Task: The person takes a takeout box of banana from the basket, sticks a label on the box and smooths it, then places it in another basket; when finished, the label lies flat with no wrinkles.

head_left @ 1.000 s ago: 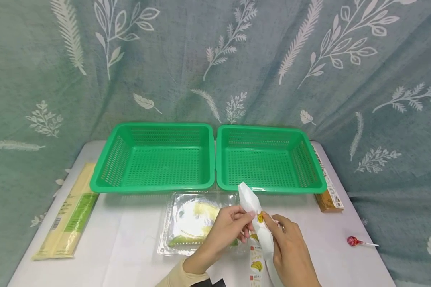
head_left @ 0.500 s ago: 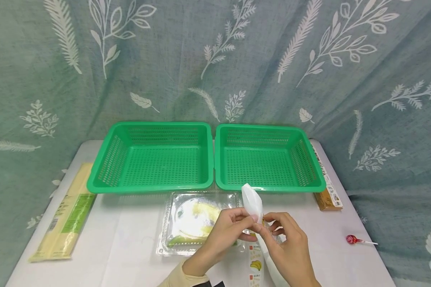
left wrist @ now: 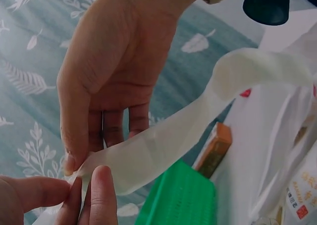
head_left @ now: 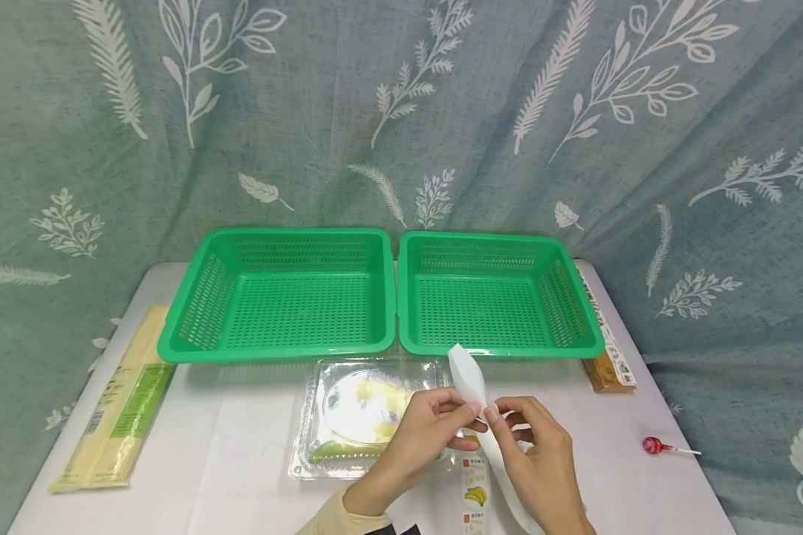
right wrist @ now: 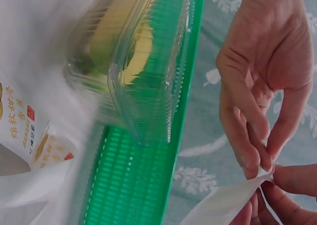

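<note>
Currently, left hand (head_left: 426,429) and right hand (head_left: 540,455) both pinch a white strip (head_left: 466,373), 5 o'clock of head-view centre; exact contact hidden. Strip's near end cut off by frame, as are banana labels (head_left: 475,495), 5 o'clock from left hand; join unclear. Clear container (head_left: 302,440), 9 o'clock from strip, partly hidden by left hand.

White table (head_left: 241,461) under green baskets (head_left: 301,308), clear container (head_left: 317,409), packet (head_left: 116,401), box (head_left: 611,353), lollipop (head_left: 653,446)

My layout around the container (head_left: 354,416)
From far I see the left basket (head_left: 301,312) and the right basket (head_left: 481,312) behind it, the packet (head_left: 116,409) at its left; at its right, the strip (head_left: 475,496), box (head_left: 608,374) and lollipop (head_left: 653,446).
</note>
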`<state>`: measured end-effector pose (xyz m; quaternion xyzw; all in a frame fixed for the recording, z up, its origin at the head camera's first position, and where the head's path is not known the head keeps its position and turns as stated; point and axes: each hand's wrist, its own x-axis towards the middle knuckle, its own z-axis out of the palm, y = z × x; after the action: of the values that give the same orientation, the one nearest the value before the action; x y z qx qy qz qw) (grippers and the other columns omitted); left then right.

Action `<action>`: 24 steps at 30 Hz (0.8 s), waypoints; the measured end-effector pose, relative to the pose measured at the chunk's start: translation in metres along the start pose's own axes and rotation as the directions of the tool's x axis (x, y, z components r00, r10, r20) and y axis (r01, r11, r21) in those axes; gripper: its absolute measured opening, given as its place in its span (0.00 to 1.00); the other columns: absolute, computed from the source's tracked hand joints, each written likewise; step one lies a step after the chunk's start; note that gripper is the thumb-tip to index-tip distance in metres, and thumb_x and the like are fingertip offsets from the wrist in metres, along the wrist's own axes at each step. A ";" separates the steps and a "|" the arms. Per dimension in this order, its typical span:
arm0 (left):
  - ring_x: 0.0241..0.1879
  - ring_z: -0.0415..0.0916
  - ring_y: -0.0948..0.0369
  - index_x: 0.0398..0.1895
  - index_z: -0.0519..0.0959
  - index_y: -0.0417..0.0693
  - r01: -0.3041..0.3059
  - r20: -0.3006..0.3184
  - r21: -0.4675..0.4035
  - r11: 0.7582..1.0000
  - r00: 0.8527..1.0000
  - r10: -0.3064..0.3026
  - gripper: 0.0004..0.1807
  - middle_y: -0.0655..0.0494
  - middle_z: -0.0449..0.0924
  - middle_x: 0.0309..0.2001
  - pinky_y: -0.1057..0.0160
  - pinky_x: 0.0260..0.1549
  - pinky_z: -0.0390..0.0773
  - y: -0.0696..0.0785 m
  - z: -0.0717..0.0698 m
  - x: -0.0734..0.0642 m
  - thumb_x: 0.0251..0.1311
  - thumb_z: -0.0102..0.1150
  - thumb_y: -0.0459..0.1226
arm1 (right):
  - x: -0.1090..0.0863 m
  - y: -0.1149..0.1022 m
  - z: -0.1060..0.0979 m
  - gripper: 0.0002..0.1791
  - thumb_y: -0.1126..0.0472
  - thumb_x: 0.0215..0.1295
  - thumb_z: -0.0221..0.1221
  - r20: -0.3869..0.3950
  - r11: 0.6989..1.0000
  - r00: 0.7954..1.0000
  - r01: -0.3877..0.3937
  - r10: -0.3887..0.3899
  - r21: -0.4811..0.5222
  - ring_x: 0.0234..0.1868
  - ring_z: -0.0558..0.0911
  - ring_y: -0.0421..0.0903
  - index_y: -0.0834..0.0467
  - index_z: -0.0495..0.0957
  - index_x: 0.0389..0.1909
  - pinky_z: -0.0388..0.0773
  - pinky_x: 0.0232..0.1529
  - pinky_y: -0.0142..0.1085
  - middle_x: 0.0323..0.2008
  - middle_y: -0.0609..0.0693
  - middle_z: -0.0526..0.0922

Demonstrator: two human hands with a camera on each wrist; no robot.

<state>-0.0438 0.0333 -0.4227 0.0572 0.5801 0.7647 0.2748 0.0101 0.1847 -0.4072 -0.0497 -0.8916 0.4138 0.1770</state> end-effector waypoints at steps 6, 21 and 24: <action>0.37 0.85 0.63 0.43 0.79 0.26 0.003 -0.020 -0.008 1.000 1.000 -0.003 0.15 0.48 0.87 0.37 0.66 0.36 0.88 0.001 0.002 0.000 0.64 0.64 0.34 | 0.000 0.001 0.001 0.05 0.63 0.64 0.67 0.010 0.999 0.999 -0.046 0.046 0.010 0.33 0.81 0.32 0.50 0.83 0.36 0.82 0.32 0.28 0.34 0.41 0.85; 0.34 0.83 0.65 0.43 0.77 0.26 0.011 -0.043 -0.032 0.999 0.999 -0.013 0.13 0.52 0.83 0.33 0.69 0.32 0.87 -0.001 0.005 0.003 0.63 0.62 0.31 | -0.001 0.002 0.000 0.05 0.65 0.63 0.68 0.015 0.984 0.986 -0.169 0.169 0.053 0.29 0.82 0.31 0.52 0.83 0.35 0.79 0.20 0.28 0.32 0.45 0.86; 0.33 0.83 0.65 0.43 0.77 0.27 0.010 -0.054 -0.026 1.000 0.998 -0.012 0.13 0.53 0.83 0.32 0.69 0.32 0.87 -0.001 0.007 0.004 0.63 0.62 0.31 | -0.001 0.002 -0.001 0.04 0.65 0.63 0.67 0.016 0.983 0.986 -0.164 0.163 0.077 0.29 0.82 0.31 0.53 0.83 0.36 0.80 0.19 0.28 0.32 0.47 0.86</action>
<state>-0.0438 0.0415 -0.4226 0.0299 0.5777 0.7718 0.2640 0.0115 0.1861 -0.4081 -0.1138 -0.8686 0.4616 0.1397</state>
